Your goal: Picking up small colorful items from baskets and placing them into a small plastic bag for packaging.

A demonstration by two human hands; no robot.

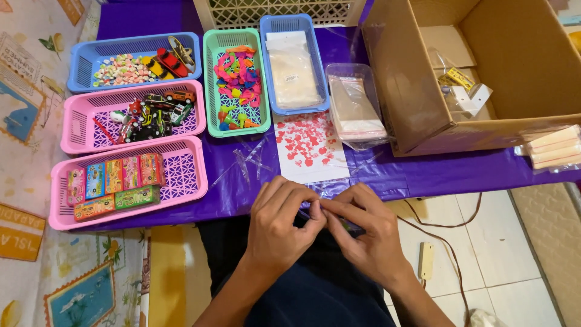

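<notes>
At table edge, above lap: small clear plastic bag (324, 209) pinched between both hands, mostly hidden, contents not discernible. Left hand (281, 227) narrow, fingertips closed on bag's left end; right hand (369, 233) narrow, closed on right end. Long axis roughly left-right, both hands equally near, touching. Just beyond: sheet of red stickers (307, 145) on purple table cover (423, 172). Farther left: pink basket (187, 181) of small boxes; right: open cardboard box (411, 79).

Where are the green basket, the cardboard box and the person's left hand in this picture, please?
green basket (210, 79), head view, on its left wall.
cardboard box (399, 72), head view, on its outer left side.
left hand (281, 227), head view, on its back.
</notes>
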